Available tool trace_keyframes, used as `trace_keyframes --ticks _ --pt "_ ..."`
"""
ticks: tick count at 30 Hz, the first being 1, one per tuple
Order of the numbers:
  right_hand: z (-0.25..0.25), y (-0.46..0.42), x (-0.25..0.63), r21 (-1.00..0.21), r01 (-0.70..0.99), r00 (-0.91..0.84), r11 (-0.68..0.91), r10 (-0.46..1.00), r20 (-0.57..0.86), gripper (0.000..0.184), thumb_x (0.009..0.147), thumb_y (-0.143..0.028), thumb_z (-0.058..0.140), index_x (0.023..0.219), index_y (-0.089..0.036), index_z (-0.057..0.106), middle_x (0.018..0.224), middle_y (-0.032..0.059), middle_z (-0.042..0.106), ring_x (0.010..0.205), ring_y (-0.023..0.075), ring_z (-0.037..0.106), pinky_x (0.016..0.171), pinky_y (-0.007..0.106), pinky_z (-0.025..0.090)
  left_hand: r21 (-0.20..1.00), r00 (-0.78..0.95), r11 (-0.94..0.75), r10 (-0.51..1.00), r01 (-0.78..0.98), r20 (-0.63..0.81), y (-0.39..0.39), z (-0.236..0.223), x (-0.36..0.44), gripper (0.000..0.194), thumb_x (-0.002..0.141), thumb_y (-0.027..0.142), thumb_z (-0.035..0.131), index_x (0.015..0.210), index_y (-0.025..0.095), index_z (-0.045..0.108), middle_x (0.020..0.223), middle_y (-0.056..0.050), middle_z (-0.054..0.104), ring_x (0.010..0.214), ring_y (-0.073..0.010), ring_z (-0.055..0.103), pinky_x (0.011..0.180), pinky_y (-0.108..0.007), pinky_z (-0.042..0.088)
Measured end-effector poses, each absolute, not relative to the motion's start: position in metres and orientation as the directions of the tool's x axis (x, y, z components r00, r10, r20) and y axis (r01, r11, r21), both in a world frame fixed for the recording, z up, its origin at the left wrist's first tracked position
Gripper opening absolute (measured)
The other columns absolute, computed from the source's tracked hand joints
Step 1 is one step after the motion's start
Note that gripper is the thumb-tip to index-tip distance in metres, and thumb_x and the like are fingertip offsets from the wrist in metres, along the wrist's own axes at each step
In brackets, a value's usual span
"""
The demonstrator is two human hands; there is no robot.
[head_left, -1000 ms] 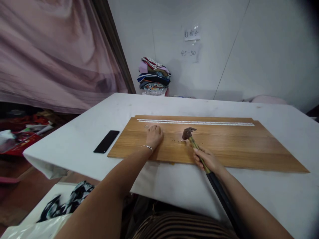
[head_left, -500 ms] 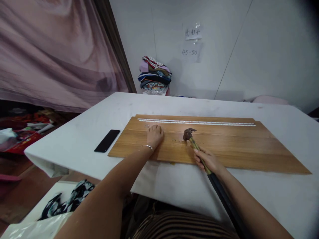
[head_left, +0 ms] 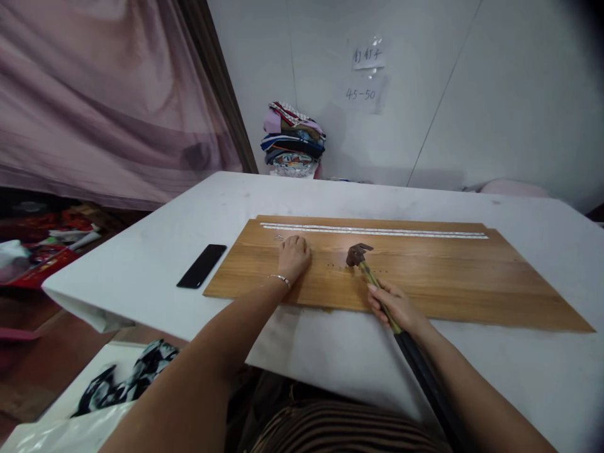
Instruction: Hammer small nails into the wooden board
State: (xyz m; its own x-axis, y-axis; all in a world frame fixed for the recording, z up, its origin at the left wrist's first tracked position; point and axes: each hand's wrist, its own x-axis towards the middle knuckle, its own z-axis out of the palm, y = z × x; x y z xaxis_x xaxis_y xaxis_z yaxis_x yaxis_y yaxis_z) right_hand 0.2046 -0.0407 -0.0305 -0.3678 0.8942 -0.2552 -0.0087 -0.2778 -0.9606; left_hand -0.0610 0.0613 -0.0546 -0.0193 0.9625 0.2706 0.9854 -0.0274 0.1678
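My right hand [head_left: 394, 305] is wrapped round the handle of a claw hammer [head_left: 370, 277]. The hammer's rusty head is low over the wooden board [head_left: 453, 277], at a row of small dark nails or marks [head_left: 380, 271]; whether it touches one is hidden. My left hand [head_left: 295, 257] rests on the left part of the board with its fingers curled under. Anything in those fingers is hidden from me. Just beyond them lies a small heap of loose nails [head_left: 278, 238]. Two white measuring strips [head_left: 377, 231] run along the board's far edge.
The board lies on a white table [head_left: 155, 251]. A black phone [head_left: 202, 266] is left of the board. Behind the table, a stack of folded cloth [head_left: 293, 139] stands by the wall, which bears paper notes [head_left: 368, 58]. A pink curtain [head_left: 104, 94] hangs at the left.
The view has shifted very slightly. Both hands and the hammer keep nearly the same places over the board.
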Motion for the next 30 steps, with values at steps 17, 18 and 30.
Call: trace_keyframes --ticks 17,18,30 --pt "-0.0363 -0.0403 0.1990 -0.965 -0.020 -0.383 -0.263 0.893 -0.235 0.046 0.075 -0.064 0.062 0.075 -0.022 0.043 0.055 -0.0098 0.046 0.031 0.0037 0.035 0.029 0.017 0.030 0.133 -0.009 -0.029 0.959 0.991 0.282 0.0626 -0.0585 -0.0621 0.025 0.094 0.029 0.041 0.103 0.018 0.062 0.119 -0.013 0.062 0.117 -0.0288 0.052 0.100 -0.043 0.038" --pt "-0.0372 -0.0401 0.1989 -0.964 -0.020 -0.381 -0.264 0.894 -0.236 0.046 0.075 -0.064 0.062 0.075 -0.022 0.043 0.055 -0.0099 0.046 0.031 0.0038 0.035 0.029 0.017 0.030 0.130 -0.008 -0.030 0.960 0.991 0.281 0.0627 -0.0585 -0.0622 0.025 0.094 0.029 0.041 0.103 0.018 0.062 0.118 -0.013 0.063 0.117 -0.0290 0.052 0.100 -0.043 0.038" --pt "-0.0307 -0.0385 0.2068 -0.963 0.005 -0.368 -0.269 0.895 -0.252 0.046 0.075 -0.064 0.062 0.074 -0.023 0.043 0.054 -0.0095 0.046 0.031 0.0041 0.035 0.028 0.018 0.029 0.130 -0.009 -0.031 0.957 0.991 0.291 0.0632 -0.0587 -0.0627 0.026 0.094 0.029 0.042 0.102 0.017 0.063 0.119 -0.013 0.063 0.117 -0.0289 0.054 0.102 -0.043 0.038"
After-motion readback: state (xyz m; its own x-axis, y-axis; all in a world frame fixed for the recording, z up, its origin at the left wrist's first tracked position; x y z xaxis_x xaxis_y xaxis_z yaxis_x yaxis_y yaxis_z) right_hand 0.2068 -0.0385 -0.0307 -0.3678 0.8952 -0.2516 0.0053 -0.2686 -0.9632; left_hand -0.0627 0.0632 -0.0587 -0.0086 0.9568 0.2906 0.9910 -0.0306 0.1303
